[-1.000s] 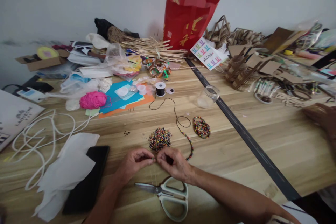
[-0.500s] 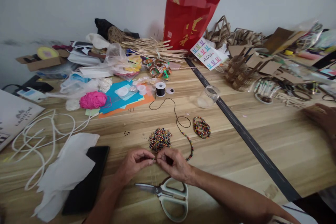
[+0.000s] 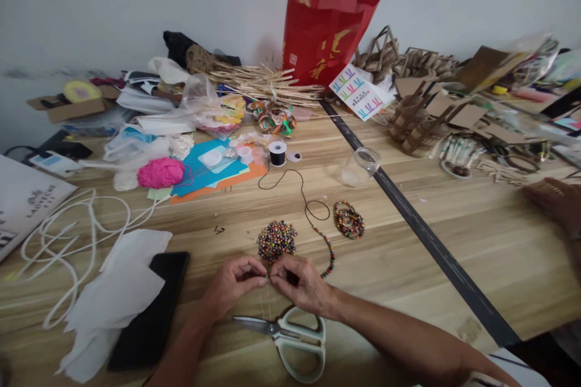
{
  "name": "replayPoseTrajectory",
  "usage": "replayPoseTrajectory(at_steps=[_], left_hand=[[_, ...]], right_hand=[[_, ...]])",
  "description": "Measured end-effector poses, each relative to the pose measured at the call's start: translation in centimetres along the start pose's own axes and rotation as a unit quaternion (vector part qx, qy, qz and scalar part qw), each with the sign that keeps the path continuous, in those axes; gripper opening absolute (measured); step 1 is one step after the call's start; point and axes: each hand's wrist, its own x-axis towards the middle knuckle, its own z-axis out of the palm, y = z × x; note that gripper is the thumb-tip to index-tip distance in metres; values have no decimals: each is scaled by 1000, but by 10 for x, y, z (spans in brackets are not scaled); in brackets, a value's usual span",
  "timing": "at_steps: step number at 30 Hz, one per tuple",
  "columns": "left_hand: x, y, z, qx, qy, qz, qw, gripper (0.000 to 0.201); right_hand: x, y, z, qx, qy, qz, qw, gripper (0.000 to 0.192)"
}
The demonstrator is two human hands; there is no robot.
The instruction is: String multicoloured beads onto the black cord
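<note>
Fingertips meet at the table's near edge; I see my left hand [image 3: 233, 286] and my right hand [image 3: 302, 283] pinched together on a small bead [image 3: 266, 277] and the end of the black cord [image 3: 305, 201]; the cord runs from my right hand past a strung row of beads [image 3: 328, 253] up to the black spool [image 3: 277, 153]; the loose bead pile [image 3: 276, 238] lies just beyond my knuckles; a finished bead bracelet [image 3: 348, 219] sits to its right; the scissors [image 3: 290, 338] lie open under my right wrist; another person's hand [image 3: 551, 201] rests at the far right.
</note>
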Motion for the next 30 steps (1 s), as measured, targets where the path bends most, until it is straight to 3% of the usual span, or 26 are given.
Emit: replayPoseTrajectory(at_steps=[8,19,23,26,28,30], left_hand=[[1,-7,0,-22,-3,10,1000,16],[-2,10,-5,59,-42,47,996,14],[-5,15,-5,86,-38,35,995,15],[-7,17,-3,93,-40,16,995,15],[-8,16,-2,92,-41,7,995,16],[-9,16,-1,89,-42,7,995,16]], right_hand=[[1,0,0,-2,-5,-5,1000,13],[0,-5,-5,-33,-48,-38,998,5],[13,-13,-27,-118,-53,-35,991,7],[27,-11,-54,-207,-15,23,978,6],[35,-8,-72,-297,-22,67,952,7],[42,-5,-87,-405,-35,113,907,8]])
